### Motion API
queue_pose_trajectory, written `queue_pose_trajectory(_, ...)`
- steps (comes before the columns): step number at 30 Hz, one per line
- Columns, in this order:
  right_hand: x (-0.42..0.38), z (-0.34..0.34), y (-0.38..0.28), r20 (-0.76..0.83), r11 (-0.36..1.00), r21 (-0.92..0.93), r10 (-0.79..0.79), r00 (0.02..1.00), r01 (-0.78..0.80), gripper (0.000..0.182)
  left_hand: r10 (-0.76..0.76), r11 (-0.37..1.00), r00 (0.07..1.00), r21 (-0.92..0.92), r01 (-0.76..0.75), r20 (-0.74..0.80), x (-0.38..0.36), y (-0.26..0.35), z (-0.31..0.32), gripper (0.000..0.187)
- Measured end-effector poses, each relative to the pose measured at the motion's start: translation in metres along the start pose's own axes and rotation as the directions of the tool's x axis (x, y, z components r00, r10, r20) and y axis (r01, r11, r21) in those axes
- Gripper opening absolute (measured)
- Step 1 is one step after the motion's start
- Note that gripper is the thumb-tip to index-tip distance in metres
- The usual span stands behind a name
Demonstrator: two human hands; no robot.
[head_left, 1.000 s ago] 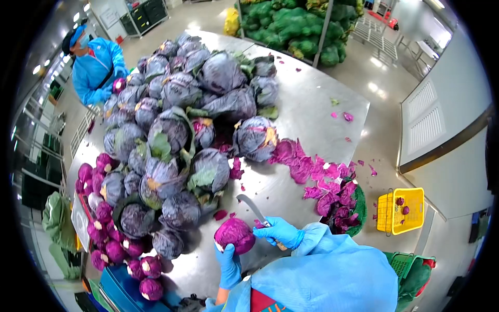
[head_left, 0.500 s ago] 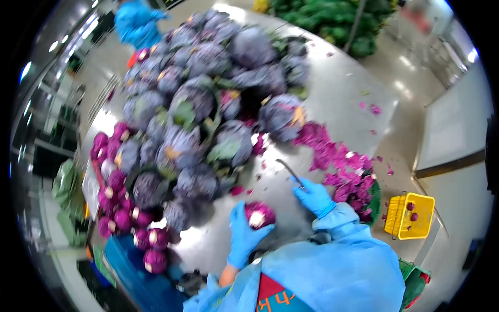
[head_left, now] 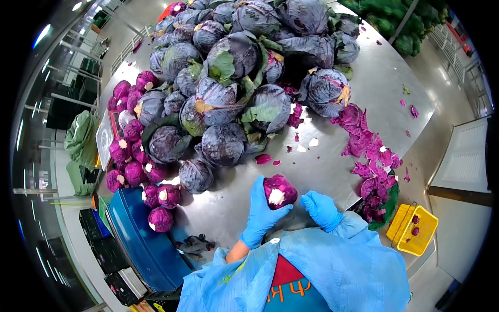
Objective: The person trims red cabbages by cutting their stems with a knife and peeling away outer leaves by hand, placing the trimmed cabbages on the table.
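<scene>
My left hand [head_left: 264, 213], in a blue glove, is wrapped around a trimmed red cabbage [head_left: 281, 188] at the near part of the metal table [head_left: 387, 88]. Its pale cut stem faces me. Just to the right of it, my right hand [head_left: 322, 210], gloved in blue too, is closed in a fist. The curved knife it held half a second ago is hidden from view now. Purple leaf scraps [head_left: 358, 135] lie to the right. Beyond my hands rises a heap of untrimmed red cabbages [head_left: 223, 143] with dark outer leaves.
Several trimmed cabbages [head_left: 135, 173] are gathered on the left, beside a blue bin [head_left: 143, 236]. A yellow basket [head_left: 431, 223] with a few purple bits stands on the floor to the right. Green leafy produce [head_left: 410, 31] is at the back right.
My right hand has moved in beside the cabbage, and the knife blade no longer shows. My left hand still holds the cabbage. The camera view has shifted, and the co-worker has left the picture.
</scene>
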State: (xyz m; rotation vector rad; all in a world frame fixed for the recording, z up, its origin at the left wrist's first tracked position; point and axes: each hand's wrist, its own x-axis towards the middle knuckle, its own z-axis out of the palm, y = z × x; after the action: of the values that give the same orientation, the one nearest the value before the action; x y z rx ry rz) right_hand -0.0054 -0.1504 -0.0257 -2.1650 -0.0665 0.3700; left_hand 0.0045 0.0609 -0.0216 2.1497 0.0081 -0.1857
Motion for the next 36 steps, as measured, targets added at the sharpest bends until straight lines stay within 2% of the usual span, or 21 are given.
queue_pose_trajectory(5, 0.001, -0.007, -0.022, 0.041, 0.987, -0.141, -0.066, 0.997, 0.071, 0.047, -0.013, 0.989, 1.0, 0.147, 0.015, -0.01, 0.012, 0.02, 0.004, 0.112)
queue_pose_trajectory(8, 0.009, -0.006, -0.018, 0.102, 0.975, -0.22, -0.008, 0.995, 0.031, 0.049, -0.013, 0.97, 1.0, 0.244, 0.013, -0.005, 0.013, 0.027, 0.01, 0.114)
queue_pose_trajectory(15, 0.035, -0.013, 0.01, 0.257, 0.998, -0.03, -0.048, 0.965, 0.057, 0.052, -0.12, 0.958, 0.99, 0.27, 0.097, 0.069, 0.016, 0.041, 0.01, 0.121)
queue_pose_trajectory(18, 0.048, -0.02, 0.012, 0.322, 0.989, -0.132, -0.028, 0.946, 0.074, 0.054, -0.156, 0.946, 0.986, 0.295, 0.134, 0.053, 0.016, 0.048, 0.012, 0.122)
queue_pose_trajectory(19, 0.051, -0.018, 0.017, 0.318, 0.993, -0.102, -0.02, 0.948, 0.055, 0.056, -0.148, 0.939, 0.988, 0.32, 0.127, 0.042, 0.016, 0.048, 0.015, 0.123)
queue_pose_trajectory(22, 0.056, -0.024, 0.011, 0.388, 0.971, -0.235, 0.053, 0.92, 0.043, 0.041, -0.162, 0.92, 0.986, 0.367, 0.14, 0.029, 0.017, 0.052, 0.02, 0.123)
queue_pose_trajectory(24, 0.056, -0.028, 0.002, 0.421, 0.949, -0.29, 0.009, 0.907, 0.125, 0.029, -0.222, 0.911, 0.974, 0.365, 0.193, 0.04, 0.021, 0.058, 0.019, 0.124)
queue_pose_trajectory(27, 0.058, -0.025, 0.006, 0.475, 0.942, -0.278, -0.035, 0.879, 0.188, 0.029, -0.209, 0.894, 0.977, 0.411, 0.18, 0.028, 0.022, 0.059, 0.02, 0.124)
queue_pose_trajectory(31, 0.059, -0.021, 0.011, 0.403, 0.923, -0.298, -0.109, 0.909, 0.243, 0.027, -0.223, 0.891, 0.974, 0.412, 0.189, 0.034, 0.024, 0.061, 0.018, 0.122)
queue_pose_trajectory(34, 0.058, -0.026, -0.001, 0.19, 0.819, -0.556, -0.037, 0.981, 0.139, 0.033, -0.24, 0.896, 0.969, 0.397, 0.199, 0.056, 0.026, 0.063, 0.016, 0.12)
queue_pose_trajectory(36, 0.058, -0.022, 0.008, 0.142, 0.927, -0.356, -0.07, 0.987, 0.117, 0.042, -0.252, 0.9, 0.966, 0.383, 0.209, 0.063, 0.027, 0.064, 0.017, 0.12)
